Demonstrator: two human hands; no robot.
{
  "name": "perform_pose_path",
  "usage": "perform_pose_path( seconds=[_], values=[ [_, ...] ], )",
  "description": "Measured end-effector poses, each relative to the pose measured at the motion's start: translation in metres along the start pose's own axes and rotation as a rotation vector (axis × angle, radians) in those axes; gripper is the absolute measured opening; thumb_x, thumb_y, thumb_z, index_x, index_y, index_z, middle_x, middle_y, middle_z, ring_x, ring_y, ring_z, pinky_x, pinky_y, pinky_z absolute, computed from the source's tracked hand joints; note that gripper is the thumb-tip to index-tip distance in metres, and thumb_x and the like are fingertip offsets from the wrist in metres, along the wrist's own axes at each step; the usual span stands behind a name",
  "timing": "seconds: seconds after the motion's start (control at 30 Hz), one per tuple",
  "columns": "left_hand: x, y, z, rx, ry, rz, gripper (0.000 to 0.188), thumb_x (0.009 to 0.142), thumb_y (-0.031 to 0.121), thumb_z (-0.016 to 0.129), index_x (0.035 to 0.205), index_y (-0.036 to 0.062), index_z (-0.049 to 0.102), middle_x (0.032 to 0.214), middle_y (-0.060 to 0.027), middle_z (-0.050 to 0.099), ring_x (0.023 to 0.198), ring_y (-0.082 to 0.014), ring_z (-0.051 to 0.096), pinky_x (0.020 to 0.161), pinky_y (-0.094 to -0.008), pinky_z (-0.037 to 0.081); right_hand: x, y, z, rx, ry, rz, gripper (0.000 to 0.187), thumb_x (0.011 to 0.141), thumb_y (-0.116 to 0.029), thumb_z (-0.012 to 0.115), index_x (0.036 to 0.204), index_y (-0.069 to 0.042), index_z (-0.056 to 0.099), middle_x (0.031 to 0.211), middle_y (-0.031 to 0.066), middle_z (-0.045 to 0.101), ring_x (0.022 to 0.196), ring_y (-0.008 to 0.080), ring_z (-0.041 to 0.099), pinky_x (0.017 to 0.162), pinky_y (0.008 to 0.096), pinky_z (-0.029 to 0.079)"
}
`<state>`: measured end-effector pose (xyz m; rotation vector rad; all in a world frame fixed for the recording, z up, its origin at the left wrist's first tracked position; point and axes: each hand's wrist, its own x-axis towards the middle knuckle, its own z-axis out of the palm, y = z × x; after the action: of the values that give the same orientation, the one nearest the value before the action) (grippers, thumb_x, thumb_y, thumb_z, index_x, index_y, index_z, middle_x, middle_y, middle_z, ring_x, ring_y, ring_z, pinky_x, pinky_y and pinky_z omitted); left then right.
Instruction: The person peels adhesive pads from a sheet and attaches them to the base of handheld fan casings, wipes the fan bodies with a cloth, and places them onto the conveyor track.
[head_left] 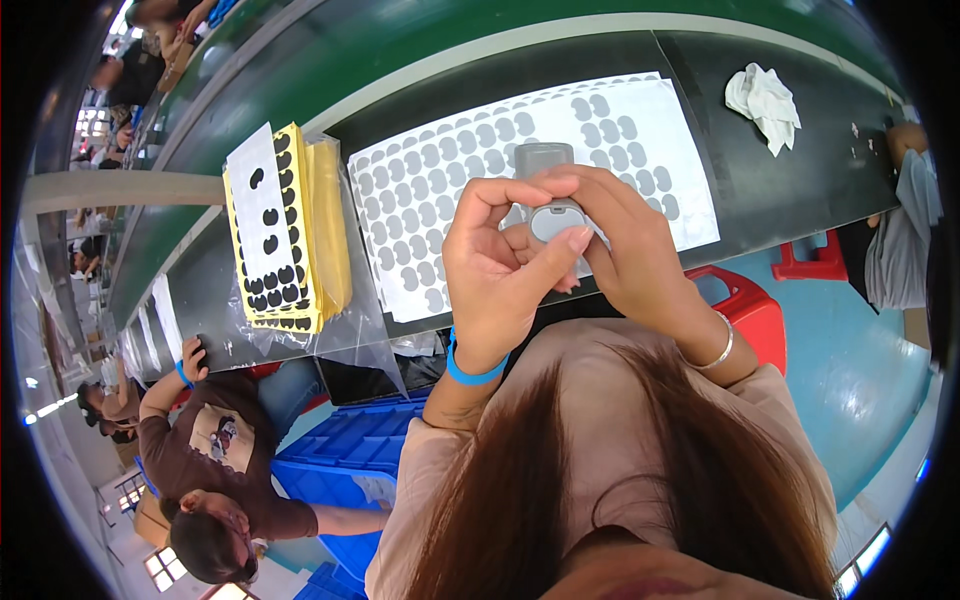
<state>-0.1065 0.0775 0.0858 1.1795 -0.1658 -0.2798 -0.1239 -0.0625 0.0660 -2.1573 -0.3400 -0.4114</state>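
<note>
Between my two hands is a small grey plastic piece with a rounded, oval face [556, 222]. My left hand [500, 275] is closed on it, its thumb pressing on the lower edge of the face. My right hand [635, 235] curls round the other side, fingertips meeting the left hand's at the top. Beneath the hands a white sheet [549, 122] carries rows of grey kidney-shaped stickers, with gaps where some are absent. A grey rounded plastic piece [543, 154] lies on the sheet just beyond my fingers; its near part is hidden.
Left of the sheet sits a stack of yellow sheets [325, 230] with black shapes, on clear plastic. A crumpled white cloth [763, 105] lies at the far right of the dark table [800, 190]. Blue crates [350, 440], a red stool [750, 310] and a person in brown [225, 440] are near.
</note>
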Motion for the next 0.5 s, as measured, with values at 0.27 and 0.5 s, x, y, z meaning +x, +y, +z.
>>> perform_pose_path(
  seconds=[0.27,0.5],
  values=[
    [0.006,-0.009,-0.01,-0.113,-0.077,0.008,0.021,0.078,-0.009,0.06,0.096,-0.0042,0.05,0.106,-0.0203,0.059,0.061,-0.0148,0.063,0.052,-0.0226,0.053,-0.001,0.004,-0.003,0.282,-0.052,0.143,0.039,0.071,0.012,0.046,0.107,-0.002,0.055,0.109,0.0128,0.058,0.101,0.0312,0.057,0.082,0.034,0.047],
    [0.008,-0.009,-0.014,-0.107,-0.099,0.027,0.008,0.082,-0.006,0.057,0.089,-0.005,0.054,0.1,-0.0225,0.062,0.054,-0.0143,0.061,0.046,-0.0235,0.052,0.002,0.003,-0.006,0.155,-0.119,0.087,0.042,0.067,0.014,0.043,0.106,0.001,0.055,0.11,0.0149,0.057,0.101,0.0326,0.057,0.083,0.0345,0.047]
  ],
)
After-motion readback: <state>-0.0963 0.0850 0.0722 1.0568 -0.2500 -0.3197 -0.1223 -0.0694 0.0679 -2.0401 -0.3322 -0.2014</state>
